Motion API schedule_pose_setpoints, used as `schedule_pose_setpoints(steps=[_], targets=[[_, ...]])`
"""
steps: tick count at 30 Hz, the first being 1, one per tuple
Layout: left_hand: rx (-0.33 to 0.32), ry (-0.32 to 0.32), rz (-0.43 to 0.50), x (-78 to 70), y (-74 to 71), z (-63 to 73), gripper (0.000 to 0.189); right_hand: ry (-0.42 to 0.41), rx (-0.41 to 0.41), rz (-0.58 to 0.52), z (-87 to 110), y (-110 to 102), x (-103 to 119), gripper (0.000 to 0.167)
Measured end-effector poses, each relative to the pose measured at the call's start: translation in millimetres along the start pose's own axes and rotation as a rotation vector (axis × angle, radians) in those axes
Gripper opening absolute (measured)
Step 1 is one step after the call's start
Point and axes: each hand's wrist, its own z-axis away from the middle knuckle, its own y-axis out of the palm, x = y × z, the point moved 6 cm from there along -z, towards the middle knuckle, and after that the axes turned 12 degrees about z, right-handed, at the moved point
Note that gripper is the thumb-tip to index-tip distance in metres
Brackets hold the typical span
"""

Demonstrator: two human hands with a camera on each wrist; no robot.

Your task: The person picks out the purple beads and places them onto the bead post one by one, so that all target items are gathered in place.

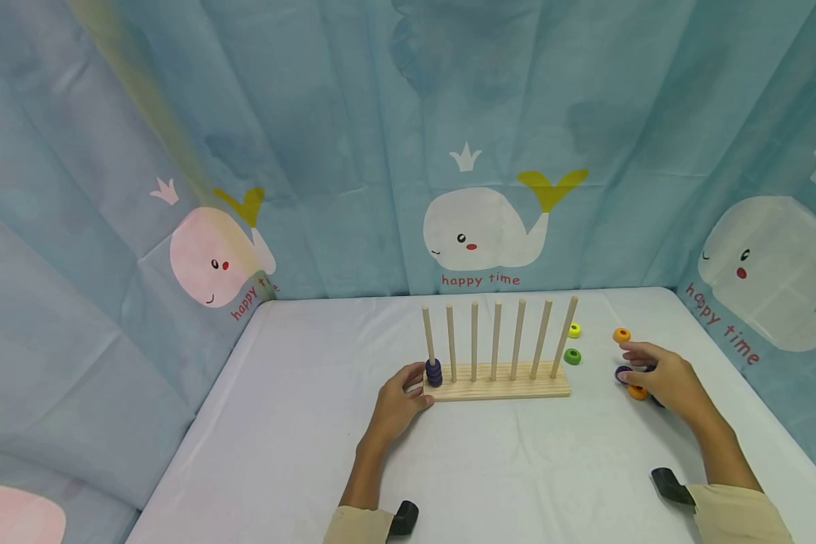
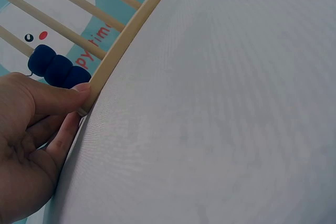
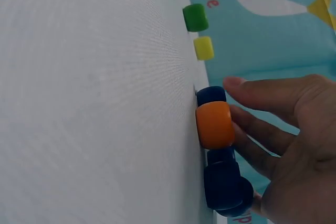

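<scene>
A wooden base (image 1: 496, 390) carries a row of several upright pegs. Three dark blue rings (image 1: 434, 372) sit stacked on the leftmost peg. My left hand (image 1: 416, 385) grips the base's left end, its thumb (image 2: 68, 98) pressed on the corner of the base (image 2: 131, 30) beside the blue rings (image 2: 55, 69). My right hand (image 1: 635, 370) lies right of the base, fingers stretched loosely over a dark blue ring (image 1: 623, 372) and an orange ring (image 1: 637, 392). In the right wrist view, my right hand (image 3: 247, 108) touches the orange ring (image 3: 214, 124), between dark blue rings (image 3: 211, 95).
Loose on the white table (image 1: 299, 423) lie a green ring (image 1: 572, 356), a yellow ring (image 1: 574, 330) and another orange ring (image 1: 622, 335), all near the base's right end. A blue whale-print curtain (image 1: 476, 151) closes in the back and both sides.
</scene>
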Motion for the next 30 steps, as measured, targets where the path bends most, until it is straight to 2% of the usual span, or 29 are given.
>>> schedule_pose_setpoints(steps=[19, 25, 30], targets=[[-0.002, 0.007, -0.017, -0.8, 0.1, -0.4, 0.064, -0.019, 0.034, 0.059, 0.0, 1.1, 3.7, 0.051], [-0.002, 0.003, -0.015, -1.1, 0.1, 0.9, 0.063, -0.024, -0.03, 0.059, 3.8, -4.2, 8.9, 0.051], [0.001, 0.009, -0.015, -2.4, 0.2, 2.1, 0.063, -0.018, -0.119, 0.039, 6.4, -13.4, 15.7, 0.048]])
